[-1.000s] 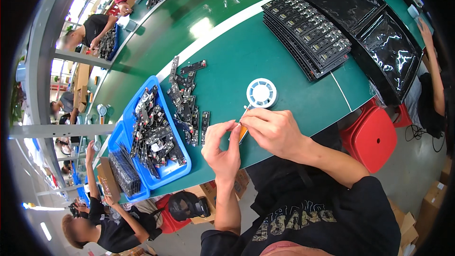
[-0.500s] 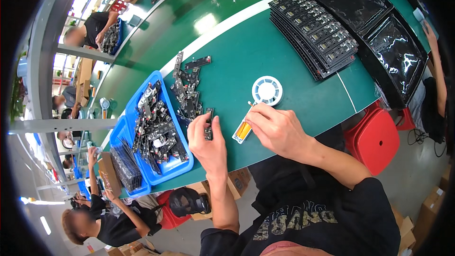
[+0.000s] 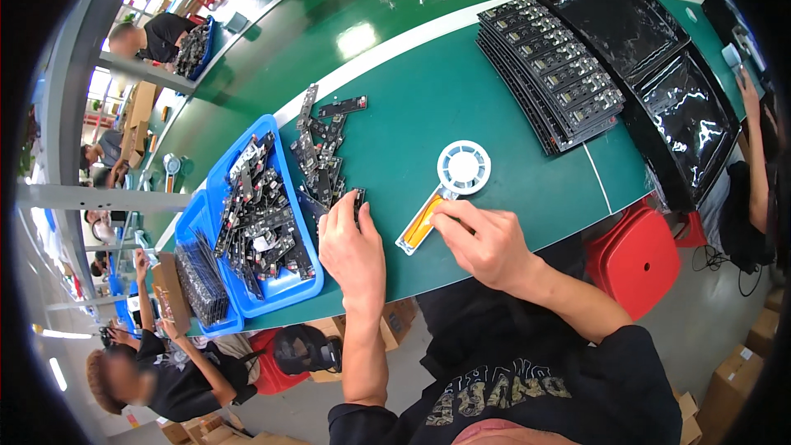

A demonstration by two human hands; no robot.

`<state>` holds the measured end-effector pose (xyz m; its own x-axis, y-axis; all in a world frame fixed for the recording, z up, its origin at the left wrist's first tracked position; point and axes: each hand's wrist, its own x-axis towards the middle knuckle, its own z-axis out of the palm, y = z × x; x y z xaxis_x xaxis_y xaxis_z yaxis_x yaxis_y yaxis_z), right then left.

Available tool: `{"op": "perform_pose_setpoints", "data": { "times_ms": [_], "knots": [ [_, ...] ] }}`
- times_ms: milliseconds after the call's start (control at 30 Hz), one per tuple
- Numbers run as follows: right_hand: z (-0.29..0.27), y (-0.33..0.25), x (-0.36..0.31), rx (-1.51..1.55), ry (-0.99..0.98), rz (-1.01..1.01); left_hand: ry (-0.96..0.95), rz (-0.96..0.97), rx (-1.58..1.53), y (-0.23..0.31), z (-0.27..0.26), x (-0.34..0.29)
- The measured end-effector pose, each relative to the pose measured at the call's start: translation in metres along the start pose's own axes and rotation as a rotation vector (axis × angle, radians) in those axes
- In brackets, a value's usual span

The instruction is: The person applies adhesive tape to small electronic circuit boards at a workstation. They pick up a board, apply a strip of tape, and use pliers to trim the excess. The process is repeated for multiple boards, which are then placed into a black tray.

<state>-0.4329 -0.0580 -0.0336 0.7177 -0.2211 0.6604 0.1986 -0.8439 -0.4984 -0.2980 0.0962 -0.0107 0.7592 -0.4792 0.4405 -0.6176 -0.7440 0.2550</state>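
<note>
Small dark circuit board (image 3: 357, 198) lying on the green table (image 3: 412, 115) at the near end of the loose board pile (image 3: 321, 148), left hand (image 3: 350, 247) reaching over, fingertips touching it, fingers half curled, probably picking one off. Right hand (image 3: 486, 239) pinching closed on the orange strip (image 3: 422, 222) beside the white reel (image 3: 463, 167), likely keeping it handy. Blue bin (image 3: 268, 214) of boards sitting just left
</note>
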Motion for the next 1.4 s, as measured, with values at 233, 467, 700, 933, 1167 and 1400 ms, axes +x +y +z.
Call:
{"op": "perform_pose_setpoints", "data": {
  "times_ms": [233,467,700,933,1167,1400],
  "knots": [
    [0.000,0.000,0.001,0.021,-0.019,0.019,0.071,0.042,0.001,-0.002,0.002,0.000],
    [0.004,-0.004,0.008,0.065,0.001,0.076,0.062,-0.014,-0.290,-0.005,-0.001,0.000],
    [0.006,-0.006,0.012,0.099,-0.033,0.131,-0.146,-0.310,-0.817,0.007,-0.018,-0.006],
    [0.009,-0.004,0.011,0.095,-0.008,0.124,-0.274,-0.227,-0.884,0.018,-0.033,-0.009],
    [0.011,-0.002,0.012,0.064,-0.002,0.092,-0.278,-0.227,-0.777,0.030,-0.039,-0.007],
    [0.013,-0.002,0.015,0.050,0.004,0.064,-0.198,-0.118,-0.671,0.032,-0.030,-0.004]
  ]
}}
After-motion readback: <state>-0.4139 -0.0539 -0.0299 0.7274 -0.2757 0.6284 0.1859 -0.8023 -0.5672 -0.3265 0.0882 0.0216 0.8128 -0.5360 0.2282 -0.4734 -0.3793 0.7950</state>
